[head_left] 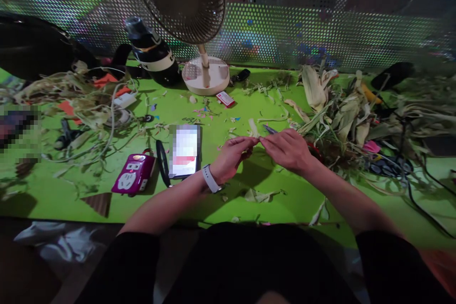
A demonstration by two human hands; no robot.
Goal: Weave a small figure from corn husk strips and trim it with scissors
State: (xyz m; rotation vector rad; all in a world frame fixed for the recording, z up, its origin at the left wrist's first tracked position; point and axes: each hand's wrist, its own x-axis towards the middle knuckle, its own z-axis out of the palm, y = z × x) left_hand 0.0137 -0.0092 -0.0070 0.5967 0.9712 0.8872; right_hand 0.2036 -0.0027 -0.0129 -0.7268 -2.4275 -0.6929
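Fingertips of my left hand (233, 156) and my right hand (288, 149) meet above the green table (285, 194). Between them a small pale piece of husk (253, 128) stands up, pinched by the left fingers. My right hand also has a dark pointed tool (270, 129), perhaps a pen or scissors, sticking out beyond its fingers. A wristwatch with a pale band (211, 179) is on my left wrist. A curled dry scrap (260, 195) lies on the table below the hands.
A lit phone (185, 151) and a purple power socket (134, 174) lie at the left. Behind stand a fan (205, 76) and a black bottle (156, 57). Dry corn husks (315, 88) pile up at the right, with black cables (415, 199). More fibres and a white cord (113, 104) spread left.
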